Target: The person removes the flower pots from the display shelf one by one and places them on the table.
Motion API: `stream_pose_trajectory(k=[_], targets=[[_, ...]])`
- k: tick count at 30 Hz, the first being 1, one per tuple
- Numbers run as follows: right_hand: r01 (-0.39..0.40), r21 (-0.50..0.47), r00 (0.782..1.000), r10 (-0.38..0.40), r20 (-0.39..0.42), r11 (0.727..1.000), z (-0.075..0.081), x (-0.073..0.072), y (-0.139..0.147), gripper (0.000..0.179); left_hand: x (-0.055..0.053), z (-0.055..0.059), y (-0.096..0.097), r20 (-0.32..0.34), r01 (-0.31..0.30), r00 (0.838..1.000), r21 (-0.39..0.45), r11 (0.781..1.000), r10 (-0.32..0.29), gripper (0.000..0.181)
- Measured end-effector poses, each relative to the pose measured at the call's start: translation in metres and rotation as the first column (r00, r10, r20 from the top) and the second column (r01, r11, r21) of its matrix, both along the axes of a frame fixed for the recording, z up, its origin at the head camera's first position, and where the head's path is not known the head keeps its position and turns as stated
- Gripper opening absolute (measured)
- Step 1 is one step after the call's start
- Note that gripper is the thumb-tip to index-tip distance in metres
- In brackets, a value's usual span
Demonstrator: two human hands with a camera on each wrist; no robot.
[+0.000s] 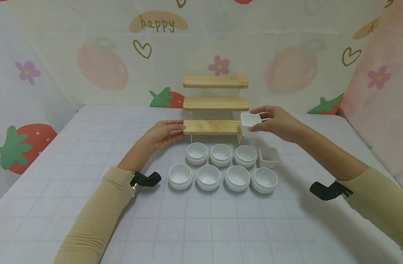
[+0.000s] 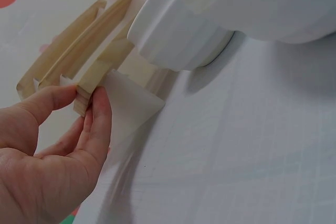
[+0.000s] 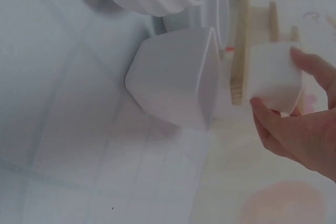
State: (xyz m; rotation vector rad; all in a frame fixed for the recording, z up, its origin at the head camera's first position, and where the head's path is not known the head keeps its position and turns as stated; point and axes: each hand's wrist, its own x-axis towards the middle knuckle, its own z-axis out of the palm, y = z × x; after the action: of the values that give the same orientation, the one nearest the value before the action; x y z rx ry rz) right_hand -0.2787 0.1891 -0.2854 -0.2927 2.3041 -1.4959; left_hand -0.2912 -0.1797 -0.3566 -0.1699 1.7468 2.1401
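Observation:
A three-tier shelf stand with pale wooden boards stands at the back of the table. My left hand (image 1: 160, 134) pinches the left end of its lowest board (image 1: 211, 127); in the left wrist view the thumb is above and the fingers are below the board (image 2: 97, 72). At the right end of that board, my right hand (image 1: 280, 123) holds a small white square pot (image 1: 246, 126) upright between thumb and fingers. The right wrist view shows this pot (image 3: 273, 74) beside the board's end; whether they touch I cannot tell. A second square pot (image 1: 268, 157) sits on the table just below my right hand.
Several round white bowls stand in two rows before the stand, among them a front-left bowl (image 1: 180, 176) and a front-right bowl (image 1: 264, 179). The middle board (image 1: 216, 103) and top board (image 1: 215, 81) rise behind. A patterned cloth backdrop (image 1: 221, 40) hangs behind the table.

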Motion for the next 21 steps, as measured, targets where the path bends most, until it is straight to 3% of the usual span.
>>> stream_pose_trajectory(k=[21], targets=[[0.001, 0.053, 0.999, 0.0, -0.036, 0.999, -0.002, 0.021, 0.021, 0.071, 0.002, 0.001, 0.001, -0.008, -0.002, 1.0, 0.009, 1.0, 0.002, 0.057]])
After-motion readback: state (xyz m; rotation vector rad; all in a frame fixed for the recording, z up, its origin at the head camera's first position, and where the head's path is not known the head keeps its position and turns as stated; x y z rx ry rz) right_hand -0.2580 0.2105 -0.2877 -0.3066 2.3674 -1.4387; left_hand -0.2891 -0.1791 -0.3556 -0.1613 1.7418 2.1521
